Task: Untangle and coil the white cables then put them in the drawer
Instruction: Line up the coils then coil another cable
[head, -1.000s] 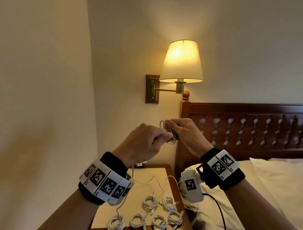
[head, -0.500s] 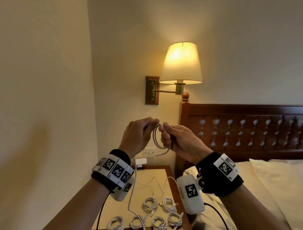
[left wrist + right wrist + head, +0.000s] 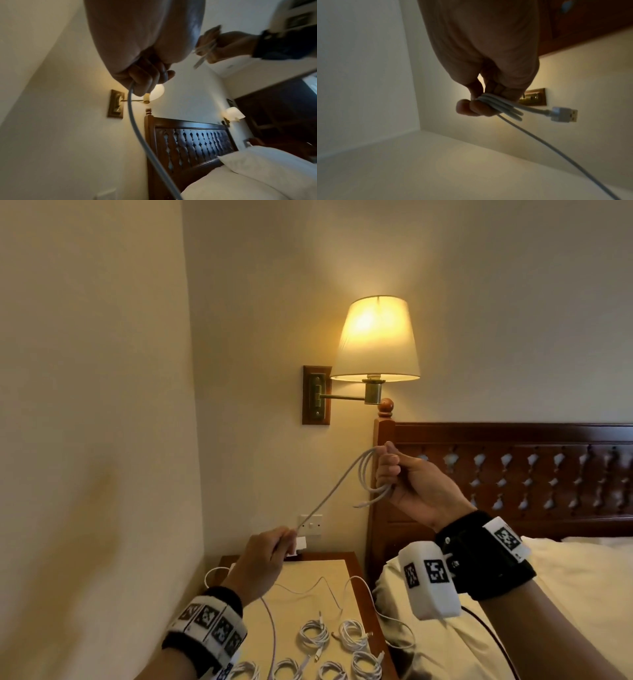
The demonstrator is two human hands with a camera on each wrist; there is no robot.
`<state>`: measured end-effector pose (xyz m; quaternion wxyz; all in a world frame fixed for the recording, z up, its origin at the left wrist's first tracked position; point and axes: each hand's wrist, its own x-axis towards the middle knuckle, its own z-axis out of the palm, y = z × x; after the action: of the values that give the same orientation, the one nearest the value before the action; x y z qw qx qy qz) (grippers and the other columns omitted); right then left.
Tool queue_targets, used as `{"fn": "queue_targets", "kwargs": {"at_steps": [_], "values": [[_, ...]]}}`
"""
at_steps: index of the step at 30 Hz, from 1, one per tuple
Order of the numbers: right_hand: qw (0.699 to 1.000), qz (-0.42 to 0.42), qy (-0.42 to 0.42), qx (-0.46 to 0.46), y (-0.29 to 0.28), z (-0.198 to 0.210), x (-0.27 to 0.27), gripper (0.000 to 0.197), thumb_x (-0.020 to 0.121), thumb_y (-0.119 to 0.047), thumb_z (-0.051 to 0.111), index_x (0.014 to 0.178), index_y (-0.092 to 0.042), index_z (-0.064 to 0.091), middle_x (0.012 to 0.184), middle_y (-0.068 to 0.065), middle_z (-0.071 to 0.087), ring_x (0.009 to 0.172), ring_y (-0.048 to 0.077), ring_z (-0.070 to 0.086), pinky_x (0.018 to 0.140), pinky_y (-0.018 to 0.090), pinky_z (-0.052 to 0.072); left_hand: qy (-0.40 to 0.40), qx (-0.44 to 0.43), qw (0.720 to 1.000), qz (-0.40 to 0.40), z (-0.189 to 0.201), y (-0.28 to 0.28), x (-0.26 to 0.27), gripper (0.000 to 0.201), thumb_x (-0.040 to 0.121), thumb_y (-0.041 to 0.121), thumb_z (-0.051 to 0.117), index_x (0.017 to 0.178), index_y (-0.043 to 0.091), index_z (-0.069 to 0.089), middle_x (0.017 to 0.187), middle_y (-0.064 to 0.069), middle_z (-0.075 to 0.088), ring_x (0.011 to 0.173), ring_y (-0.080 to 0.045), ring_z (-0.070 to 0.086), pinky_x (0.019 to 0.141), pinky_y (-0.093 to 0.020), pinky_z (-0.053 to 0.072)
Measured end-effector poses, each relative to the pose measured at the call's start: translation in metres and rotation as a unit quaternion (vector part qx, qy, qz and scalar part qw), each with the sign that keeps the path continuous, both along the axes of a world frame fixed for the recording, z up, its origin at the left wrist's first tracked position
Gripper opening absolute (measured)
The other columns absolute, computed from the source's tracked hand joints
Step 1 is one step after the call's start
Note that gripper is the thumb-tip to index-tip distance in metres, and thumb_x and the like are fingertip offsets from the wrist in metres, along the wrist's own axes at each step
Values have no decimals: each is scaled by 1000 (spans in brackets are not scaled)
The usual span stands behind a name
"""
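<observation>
The white cable (image 3: 337, 486) hung in the air between both hands in the head view, above the bedside table (image 3: 337, 580). The right hand (image 3: 411, 484) was raised in front of the headboard (image 3: 513, 470), fingers curled tight round several loops of it, with a plug end sticking out below the fist. From there one strand ran taut down and left to the left hand (image 3: 263, 559), which was held lower, near the wall socket (image 3: 311, 523), and pinched the strand between thumb and curled fingers. Below that hand the cable dropped slack to the tabletop, where a loose length trailed and finished coils (image 3: 342, 645) lay in rows near the front edge. A lit wall lamp (image 3: 375, 340) glowed above.

The left wrist view showed the left hand (image 3: 145, 67) from beneath, its fingers (image 3: 140, 75) closed round the cable (image 3: 137, 124), which passed out of the fist and swept down past the camera. The right hand (image 3: 221, 46) appeared far off and blurred, gripping the bundle.

The right wrist view alone made the loops plain: the right hand (image 3: 488, 75) pinched three or four turns of the cable (image 3: 498, 104) between thumb and fingers (image 3: 471, 108), a USB plug (image 3: 565, 114) jutted to the right, and a single strand led away to the lower right.
</observation>
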<state>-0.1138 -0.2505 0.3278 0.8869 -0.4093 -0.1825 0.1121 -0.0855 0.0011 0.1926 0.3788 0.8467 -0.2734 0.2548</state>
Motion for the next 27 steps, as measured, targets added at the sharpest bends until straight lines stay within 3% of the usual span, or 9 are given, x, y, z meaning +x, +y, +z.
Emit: {"fn": "queue_targets", "kwargs": {"at_steps": [2, 5, 8, 13, 19, 24, 27], "values": [[995, -50, -33, -78, 2, -2, 1, 23, 100, -23, 43, 91, -8, 58, 67, -1, 54, 55, 7, 53, 54, 17, 49, -23, 89, 995, -25, 6, -8, -15, 37, 100, 43, 37, 64, 33, 40, 56, 12, 44, 54, -7, 42, 56, -16, 31], [961, -130, -118, -211, 16, -7, -1, 25, 100, -25, 47, 94, -5, 61, 72, 5, 62, 63, 14, 61, 62, 24, 53, -91, 211, 972, -54, 42, -34, -44, 36, 102, 43, 34, 71, 28, 43, 59, 10, 45, 53, -9, 44, 54, -20, 34], [933, -158, -175, -270, 28, -9, -8, 29, 101, -24, 47, 96, 0, 63, 73, 6, 66, 65, 17, 64, 64, 25, 54, -157, 200, 964, -73, 81, -49, -63, 31, 101, 44, 35, 74, 31, 42, 58, 8, 47, 51, -11, 45, 52, -24, 35], [889, -175, -241, -348, 33, -16, -18, 36, 100, -29, 45, 99, 0, 66, 71, 5, 67, 64, 14, 62, 64, 25, 51, -204, 130, 969, -49, 116, -44, -59, 16, 100, 34, 46, 85, 32, 52, 59, 25, 40, 51, 1, 48, 50, -7, 31], [905, -176, -228, -313, 39, -15, -23, 34, 102, -26, 41, 95, -2, 64, 67, 3, 64, 57, 13, 59, 61, 24, 49, -234, 116, 964, 53, 122, -41, -36, 32, 99, 44, 36, 87, 22, 55, 55, 20, 35, 48, -2, 41, 53, -17, 29], [937, -121, -165, -284, 39, -19, -23, 36, 103, -29, 39, 95, -4, 64, 63, 2, 58, 53, 11, 51, 56, 22, 45, -208, 95, 972, 48, 116, -38, -20, 39, 96, 59, 29, 80, 29, 47, 54, 13, 40, 51, -6, 44, 54, -25, 38], [967, -44, -114, -225, 36, -19, -23, 35, 104, -29, 37, 94, -6, 62, 62, 0, 53, 54, 9, 47, 54, 18, 44, -169, 51, 984, -4, 109, -37, -10, 43, 93, 65, 26, 74, 32, 47, 57, 10, 45, 53, -9, 46, 55, -31, 42]]}}
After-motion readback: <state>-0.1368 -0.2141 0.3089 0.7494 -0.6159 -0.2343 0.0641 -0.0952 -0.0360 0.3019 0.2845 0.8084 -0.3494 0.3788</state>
